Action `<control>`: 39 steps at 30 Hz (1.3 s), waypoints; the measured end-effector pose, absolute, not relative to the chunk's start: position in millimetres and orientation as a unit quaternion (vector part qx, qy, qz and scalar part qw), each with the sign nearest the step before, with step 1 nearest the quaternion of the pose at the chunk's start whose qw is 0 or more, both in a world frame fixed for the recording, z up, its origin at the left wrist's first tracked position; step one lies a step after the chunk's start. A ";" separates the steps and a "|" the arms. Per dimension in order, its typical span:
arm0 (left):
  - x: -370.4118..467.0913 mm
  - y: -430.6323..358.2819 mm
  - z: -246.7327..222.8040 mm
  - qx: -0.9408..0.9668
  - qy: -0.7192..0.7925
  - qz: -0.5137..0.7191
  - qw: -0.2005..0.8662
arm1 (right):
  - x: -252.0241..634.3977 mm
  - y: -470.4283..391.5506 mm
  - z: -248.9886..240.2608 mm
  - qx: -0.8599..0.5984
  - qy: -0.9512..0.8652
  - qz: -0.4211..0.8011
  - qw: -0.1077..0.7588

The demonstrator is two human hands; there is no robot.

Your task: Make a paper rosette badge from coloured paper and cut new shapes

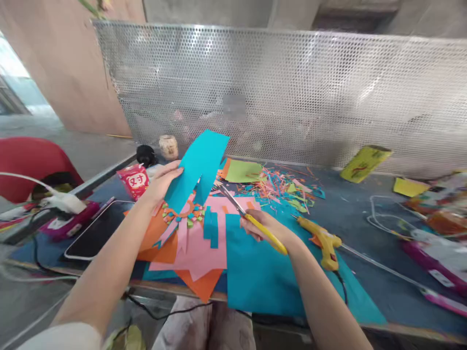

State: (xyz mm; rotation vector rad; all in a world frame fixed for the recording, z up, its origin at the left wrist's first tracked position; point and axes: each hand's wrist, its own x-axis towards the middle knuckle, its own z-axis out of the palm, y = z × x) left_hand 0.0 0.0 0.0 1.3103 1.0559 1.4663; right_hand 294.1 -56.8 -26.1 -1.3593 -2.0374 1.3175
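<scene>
A blue paper strip (pixel 202 158), partly slit from its lower end, is held up by my left hand (pixel 164 182), which grips its left edge. Yellow-handled scissors (pixel 260 226) are in my right hand (pixel 264 226), blades pointing up and left toward the strip's slit end. Below the strip lies a ring of small colored paper pieces with pink tails (pixel 182 236), partly hidden by the strip. Short blue strips (pixel 214 231) rest on pink paper (pixel 200 257). A large blue sheet (pixel 262 277) lies under my right hand.
Paper shreds (pixel 284 187) and a green sheet (pixel 242 171) lie behind my hands. A yellow glue gun (pixel 324 240) with its cord is on the right. A tablet (pixel 98 231), red packet (pixel 134 181) and purple power strip (pixel 67 223) are on the left. Perforated metal (pixel 273 97) stands behind.
</scene>
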 end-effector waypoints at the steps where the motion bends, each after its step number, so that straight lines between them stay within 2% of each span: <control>1: 1.5 -1.6 -0.2 0.533 0.433 0.586 0.429 | 292.9 -59.2 -22.3 -0.478 -0.725 0.463 0.177; 6: 5.6 -8.0 4.2 0.628 0.480 0.506 0.346 | 289.2 -67.5 -9.0 -0.465 -0.747 0.446 0.163; 11: 8.9 -13.3 13.5 0.759 0.451 0.402 0.242 | 290.4 -68.4 -7.2 -0.465 -0.768 0.420 0.131; 17: 5.1 -15.7 20.2 0.779 0.448 0.404 0.170 | 295.6 -67.3 -7.2 -0.463 -0.791 0.385 0.105; 26: -0.2 -14.6 21.9 0.781 0.469 0.391 0.132 | 298.8 -65.0 -10.6 -0.468 -0.806 0.346 0.107; 39: 13.9 -14.9 12.2 0.820 0.423 0.350 0.160 | 292.9 -66.9 -9.1 -0.483 -0.805 0.330 0.098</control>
